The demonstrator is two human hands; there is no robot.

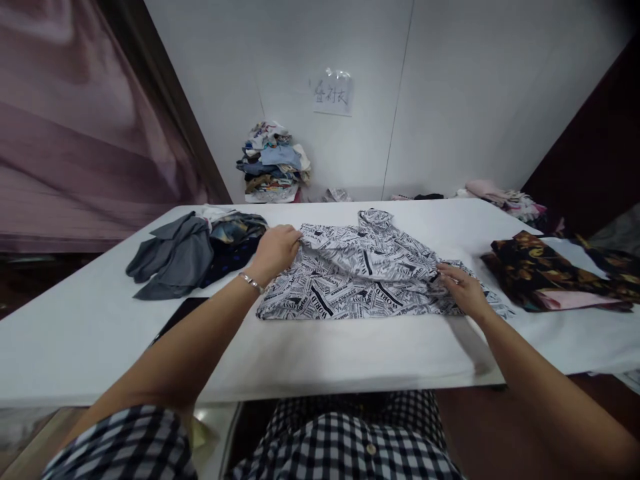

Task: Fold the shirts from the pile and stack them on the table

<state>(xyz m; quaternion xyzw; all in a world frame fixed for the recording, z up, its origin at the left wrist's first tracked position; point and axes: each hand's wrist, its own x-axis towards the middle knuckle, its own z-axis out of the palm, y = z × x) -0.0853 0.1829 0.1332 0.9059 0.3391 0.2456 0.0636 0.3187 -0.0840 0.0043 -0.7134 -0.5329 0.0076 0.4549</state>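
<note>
A newsprint-patterned shirt [367,273] is lying spread on the white table [100,333] at the centre of the frame, between both hands. The left hand [275,250], wearing a bracelet [251,283], is gripping the shirt's left edge, fingers closed on the cloth. The right hand [463,287] is pinching the fabric at the shirt's right side. A grey garment pile [185,257] is sitting just left of the left hand; dark floral clothes [550,273] are lying at the right of the frame.
</note>
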